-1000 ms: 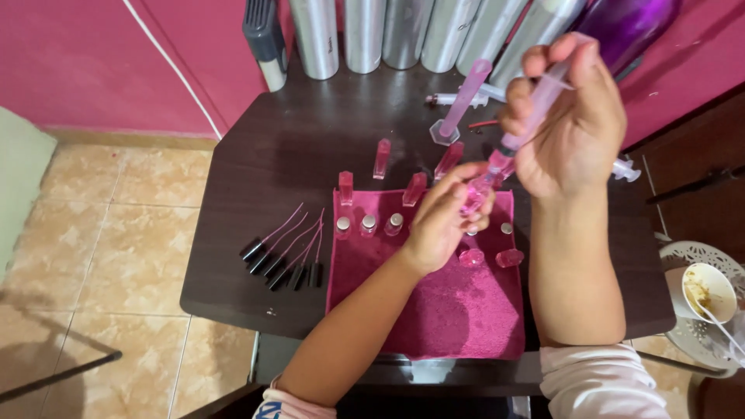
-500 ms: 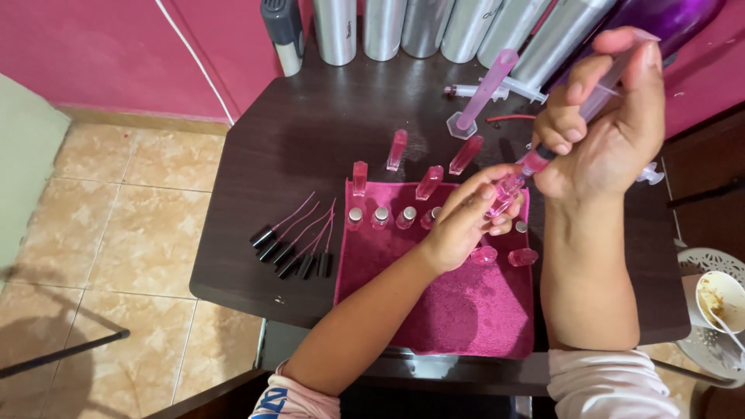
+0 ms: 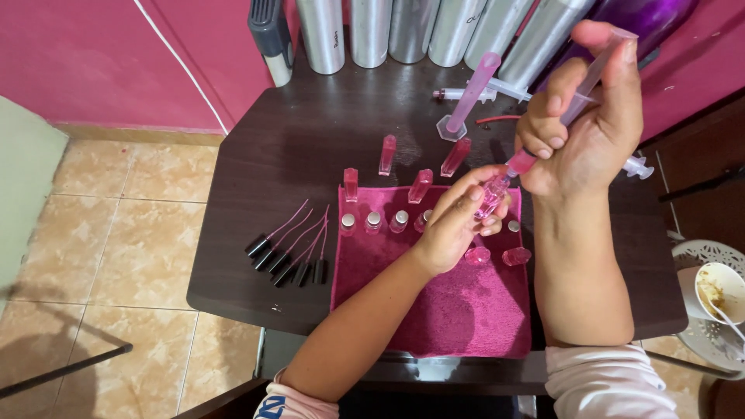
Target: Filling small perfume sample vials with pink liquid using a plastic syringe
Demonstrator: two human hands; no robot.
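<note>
My left hand (image 3: pixel 456 225) grips a small clear vial of pink liquid (image 3: pixel 492 197) above a magenta towel (image 3: pixel 446 310). My right hand (image 3: pixel 586 128) holds a large plastic syringe (image 3: pixel 578 97), thumb on the plunger, its tip set in the vial's mouth. A row of small capped vials (image 3: pixel 384 221) stands on the towel's far edge. Two more vials (image 3: pixel 497 256) stand just beyond my left hand. Several pink caps (image 3: pixel 423 185) stand upright behind the towel.
Several black spray pumps with thin tubes (image 3: pixel 291 260) lie left of the towel on the dark table (image 3: pixel 310 140). Silver cylinders (image 3: pixel 403 27) line the back, with a pink measuring cylinder (image 3: pixel 469 97) and a spare syringe (image 3: pixel 636 165). A bowl with a spoon (image 3: pixel 718 291) sits at right.
My right thumb has moved onto the plunger end and pushed it in. Both hands stay together over the vial. The view has shifted slightly.
</note>
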